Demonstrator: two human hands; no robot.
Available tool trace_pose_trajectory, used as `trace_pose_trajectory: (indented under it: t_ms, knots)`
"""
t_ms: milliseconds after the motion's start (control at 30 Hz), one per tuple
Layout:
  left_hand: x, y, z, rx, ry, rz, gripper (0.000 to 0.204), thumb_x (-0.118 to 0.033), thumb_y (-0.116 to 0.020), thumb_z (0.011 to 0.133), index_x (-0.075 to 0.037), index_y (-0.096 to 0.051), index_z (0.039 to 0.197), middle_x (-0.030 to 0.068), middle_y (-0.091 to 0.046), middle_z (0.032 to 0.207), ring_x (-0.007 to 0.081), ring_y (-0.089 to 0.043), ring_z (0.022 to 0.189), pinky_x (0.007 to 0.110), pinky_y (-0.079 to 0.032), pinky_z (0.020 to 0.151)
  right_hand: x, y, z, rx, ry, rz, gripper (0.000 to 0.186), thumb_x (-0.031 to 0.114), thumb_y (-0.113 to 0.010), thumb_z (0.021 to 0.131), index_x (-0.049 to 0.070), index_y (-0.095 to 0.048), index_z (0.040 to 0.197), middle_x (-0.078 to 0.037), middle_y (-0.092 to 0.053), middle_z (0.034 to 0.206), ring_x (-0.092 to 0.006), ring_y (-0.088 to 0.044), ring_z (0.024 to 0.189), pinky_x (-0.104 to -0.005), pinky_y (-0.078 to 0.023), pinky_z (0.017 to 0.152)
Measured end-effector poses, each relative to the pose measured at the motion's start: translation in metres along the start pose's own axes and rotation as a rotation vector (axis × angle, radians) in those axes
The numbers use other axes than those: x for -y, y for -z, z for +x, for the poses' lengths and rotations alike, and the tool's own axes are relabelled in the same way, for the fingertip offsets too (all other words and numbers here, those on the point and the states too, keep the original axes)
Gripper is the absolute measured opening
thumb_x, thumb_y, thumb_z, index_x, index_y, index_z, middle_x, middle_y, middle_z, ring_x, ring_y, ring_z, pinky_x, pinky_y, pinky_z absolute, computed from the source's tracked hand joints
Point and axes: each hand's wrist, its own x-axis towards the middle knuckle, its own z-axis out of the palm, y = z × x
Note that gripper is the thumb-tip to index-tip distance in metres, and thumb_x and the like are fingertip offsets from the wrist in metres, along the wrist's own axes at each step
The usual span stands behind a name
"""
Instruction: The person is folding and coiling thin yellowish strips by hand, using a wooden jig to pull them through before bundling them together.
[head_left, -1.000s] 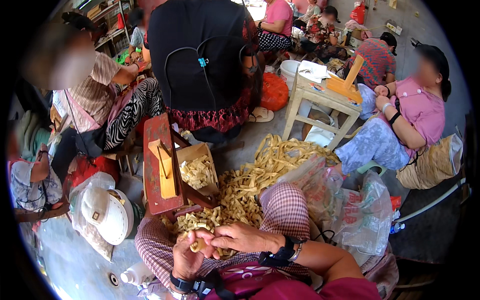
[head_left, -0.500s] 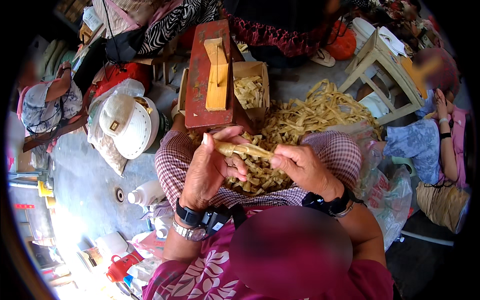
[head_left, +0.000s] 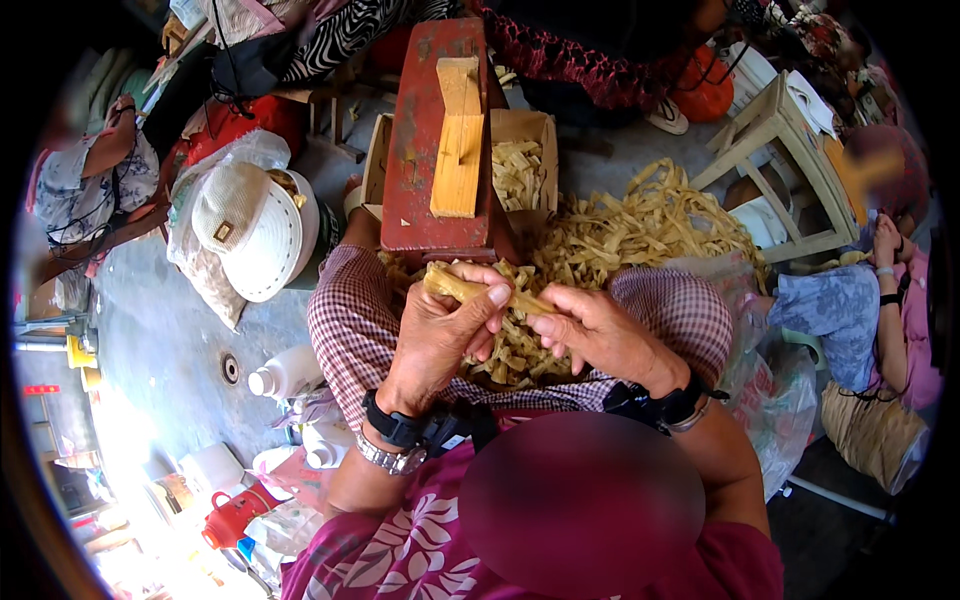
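My left hand (head_left: 440, 335) is closed around a pale yellow, folded strip (head_left: 455, 287) that runs across to my right hand (head_left: 600, 330), whose thumb and fingers grip its other end. Both hands are above a heap of short yellow pieces (head_left: 515, 365) in my checked lap. Just beyond them stands a red wooden bench (head_left: 420, 120) with an upright light-wood fixture (head_left: 455, 165) on it. A cardboard box (head_left: 540, 175) holding similar pieces sits beside the bench, and long loose yellow strips (head_left: 660, 220) lie on the floor to its right.
White hats (head_left: 265, 255), plastic jugs (head_left: 295, 370) and a red kettle (head_left: 230, 520) lie to my left. A pale stool (head_left: 775, 170) stands at right, near a plastic bag (head_left: 765, 420). Co-workers sit at left (head_left: 95, 180), at right (head_left: 820, 320) and in front (head_left: 580, 50).
My view has tilted down since a second ago. Since half a second ago, my left thumb has moved rightward over the strip, which both hands still hold.
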Motion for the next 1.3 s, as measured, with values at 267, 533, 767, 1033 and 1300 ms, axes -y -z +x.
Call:
trace_pose_trajectory:
  t_ms: [267, 533, 767, 1033, 1300]
  knots:
    - [-0.010, 0.009, 0.009, -0.043, -0.060, -0.067, 0.009, -0.006, -0.064, 0.087, 0.001, -0.060, 0.090, 0.0001, -0.053, 0.062, 0.0041, -0.043, 0.044, 0.018, -0.036, 0.039, 0.018, 0.006, 0.023, 0.008, 0.109, -0.021, 0.032, 0.029, -0.052, 0.095, 0.001, -0.054, 0.079, -0.001, -0.051, 0.064, -0.0086, -0.044, 0.057, -0.0265, -0.038, 0.053]
    - [-0.031, 0.025, 0.015, -0.008, -0.168, -0.136, 0.005, -0.004, -0.059, 0.089, 0.000, -0.060, 0.092, 0.0009, -0.053, 0.069, 0.0044, -0.042, 0.050, 0.019, -0.037, 0.040, 0.025, 0.006, 0.033, -0.060, 0.434, -0.124, 0.035, 0.029, -0.050, 0.095, 0.003, -0.057, 0.073, -0.004, -0.049, 0.055, -0.0117, -0.046, 0.051, -0.0295, -0.037, 0.049]
    - [-0.082, 0.011, 0.071, -0.076, -0.303, 0.082, 0.009, -0.010, -0.057, 0.089, -0.001, -0.059, 0.091, -0.0024, -0.051, 0.069, 0.0036, -0.044, 0.053, 0.019, -0.040, 0.044, 0.071, 0.048, 0.084, -0.278, 0.550, -0.423, 0.034, 0.028, -0.053, 0.093, -0.001, -0.051, 0.075, -0.012, -0.045, 0.056, -0.0211, -0.045, 0.049, -0.0350, -0.036, 0.048]
    - [-0.086, 0.016, 0.104, -0.108, -0.289, 0.189, 0.012, -0.016, -0.061, 0.088, -0.005, -0.060, 0.091, -0.0045, -0.049, 0.068, 0.0029, -0.038, 0.052, 0.020, -0.035, 0.049, 0.063, 0.062, 0.113, -0.321, 0.603, -0.415, 0.027, 0.024, -0.048, 0.094, 0.000, -0.050, 0.083, -0.018, -0.048, 0.063, -0.0367, -0.045, 0.058, -0.0406, -0.037, 0.055]
    - [-0.082, 0.025, 0.125, -0.143, -0.313, 0.312, 0.012, -0.016, -0.060, 0.088, -0.004, -0.060, 0.087, -0.0027, -0.052, 0.067, 0.0043, -0.043, 0.053, 0.020, -0.037, 0.048, 0.058, 0.065, 0.131, -0.441, 0.596, -0.650, 0.024, 0.020, -0.049, 0.093, 0.001, -0.049, 0.079, -0.015, -0.050, 0.062, -0.0345, -0.048, 0.057, -0.0419, -0.039, 0.055]
